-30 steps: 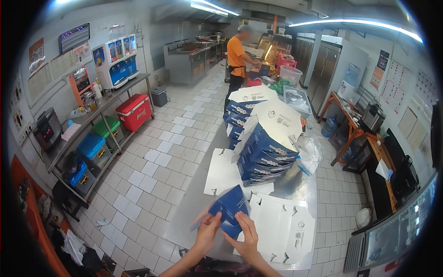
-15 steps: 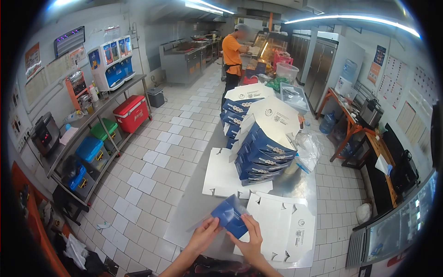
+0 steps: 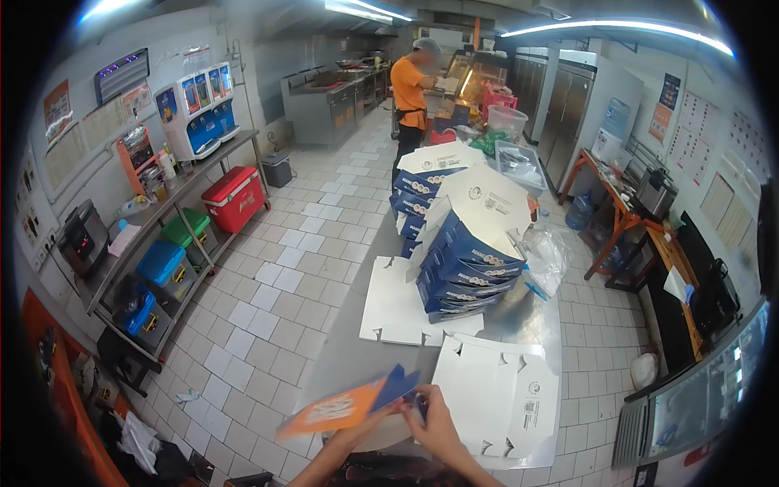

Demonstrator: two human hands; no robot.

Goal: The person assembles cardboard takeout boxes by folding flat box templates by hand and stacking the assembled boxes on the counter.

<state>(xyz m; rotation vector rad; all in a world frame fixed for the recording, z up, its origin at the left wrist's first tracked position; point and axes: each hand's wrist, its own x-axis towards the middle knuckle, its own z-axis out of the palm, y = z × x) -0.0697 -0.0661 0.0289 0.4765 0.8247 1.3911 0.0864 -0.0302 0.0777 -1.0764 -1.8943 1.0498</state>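
A blue and orange cardboard box [image 3: 337,408], partly folded and blurred by motion, is held low over the near end of the table. My left hand [image 3: 369,426] is closed on its underside, some fingers hidden behind the card. At the blue end, my right hand [image 3: 434,422] pinches a flap. Flat white box blanks [image 3: 495,394] lie just to the right of my right hand. Beyond them, a tall stack of folded blue boxes [image 3: 471,268] with open white lids rests partly over another flat white blank [image 3: 389,304].
A second stack of blue boxes [image 3: 418,195] stands farther back on the metal table [image 3: 345,357]. Clear plastic bags [image 3: 545,260] lie at the right edge. A person in an orange shirt [image 3: 408,85] stands at the far end. A shelf rack [image 3: 174,219] runs along the left.
The box has swung left and turned, so its orange printed side now shows instead of a blue face. Both hands have shifted with it.
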